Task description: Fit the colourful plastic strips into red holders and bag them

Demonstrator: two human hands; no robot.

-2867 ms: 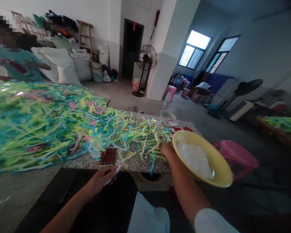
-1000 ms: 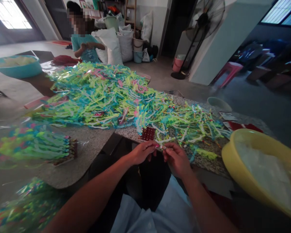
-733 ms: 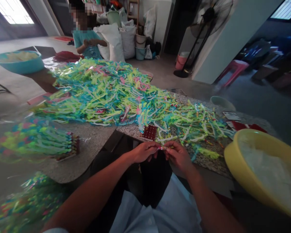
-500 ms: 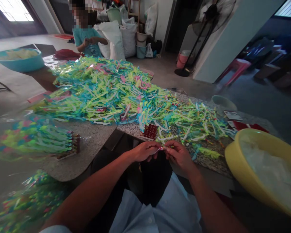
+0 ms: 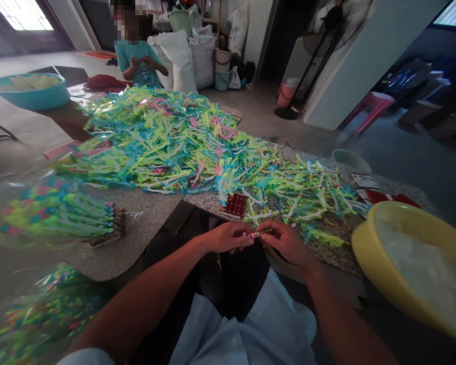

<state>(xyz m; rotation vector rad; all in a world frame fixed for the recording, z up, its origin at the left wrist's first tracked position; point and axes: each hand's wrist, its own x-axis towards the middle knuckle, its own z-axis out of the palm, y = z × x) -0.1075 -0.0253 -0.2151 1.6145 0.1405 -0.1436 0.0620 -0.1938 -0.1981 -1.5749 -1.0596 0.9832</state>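
My left hand (image 5: 225,238) and my right hand (image 5: 287,242) meet above my lap, just in front of the table edge. Between their fingertips is a small pink-and-white stick-like piece (image 5: 255,235), too small to name more exactly. Both hands are closed in a pinch on it. Just beyond them lies a dark red tray with rows of holes (image 5: 235,206). Upright at its left side stand several strips with white and blue ends (image 5: 223,187). A large heap of green, blue, white and pink plastic strips (image 5: 155,137) spreads across the table.
A yellow basin (image 5: 365,238) with whitish contents stands at right, a blue basin (image 5: 34,99) at far left. Bagged strips (image 5: 61,213) lie on the left table part, another bag (image 5: 53,309) below. Across the heap is a person in a teal shirt (image 5: 142,63).
My fingers have shifted slightly around the small piece, which stays between both hands. Across the table, the person's hands have moved a little apart.
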